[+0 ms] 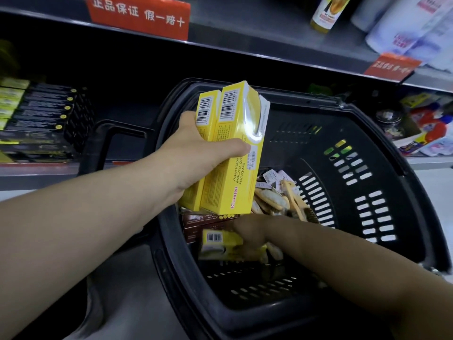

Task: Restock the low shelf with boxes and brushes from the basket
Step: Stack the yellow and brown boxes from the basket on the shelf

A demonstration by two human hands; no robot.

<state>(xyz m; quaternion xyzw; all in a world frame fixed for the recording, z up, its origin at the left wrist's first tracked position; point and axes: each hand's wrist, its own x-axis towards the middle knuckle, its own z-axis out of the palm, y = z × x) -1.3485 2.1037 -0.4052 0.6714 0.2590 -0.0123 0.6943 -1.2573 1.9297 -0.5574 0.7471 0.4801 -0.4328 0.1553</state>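
Note:
My left hand grips two tall yellow boxes side by side, lifted above the black plastic basket. Down inside the basket, my right hand holds another yellow box with a barcode on its end. Several wooden brushes with paper tags lie heaped in the basket beside the hand. Brown boxes lie under the yellow ones. The low shelf runs behind the basket at the left.
Dark boxes with yellow dots are stacked on the low shelf's left part. The shelf above carries red price signs, a yellow bottle and white packs. Colourful packets crowd the right. The basket's handle stands up at the left.

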